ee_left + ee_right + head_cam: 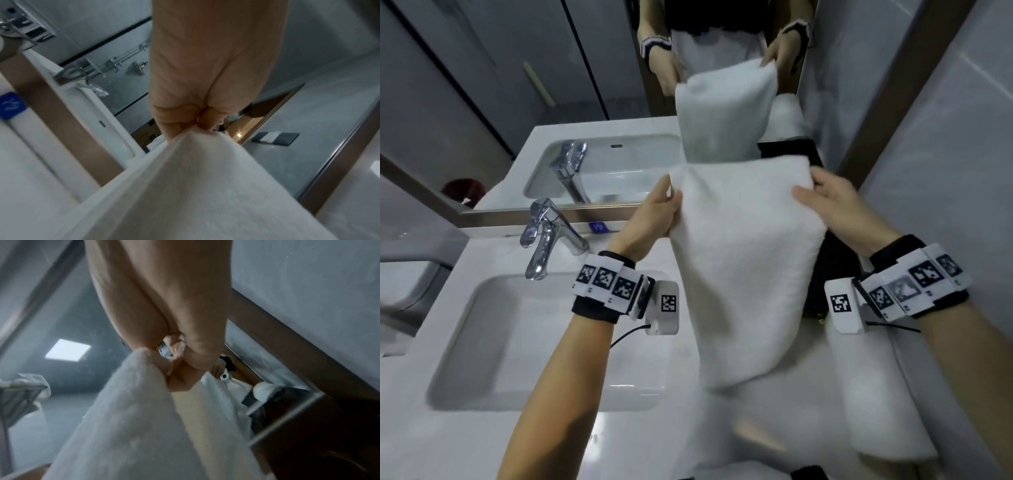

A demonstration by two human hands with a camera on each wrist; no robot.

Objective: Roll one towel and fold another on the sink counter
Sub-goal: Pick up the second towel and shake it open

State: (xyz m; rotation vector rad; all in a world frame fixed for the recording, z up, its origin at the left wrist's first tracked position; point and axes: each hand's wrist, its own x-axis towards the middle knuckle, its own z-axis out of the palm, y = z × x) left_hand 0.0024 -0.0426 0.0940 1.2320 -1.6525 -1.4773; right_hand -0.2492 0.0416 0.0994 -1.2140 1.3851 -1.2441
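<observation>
Towel (743, 260), white and soft, hangs over the bench (640, 442). Left hand (654, 219) and right hand (835, 209) each pinch a top corner with their fingers.

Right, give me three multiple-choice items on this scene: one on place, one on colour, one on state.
1. Where is the rolled towel?
A. in the basin
B. on the counter, right of the held towel
C. on the faucet

2. What colour is the held towel?
A. blue
B. red
C. white

3. How is the held towel held?
A. both hands pinch its upper corners
B. one hand only
C. lying untouched

Key: B, it lies on the counter at the right; C, white terry; A, left hand and right hand grip the corners.
</observation>
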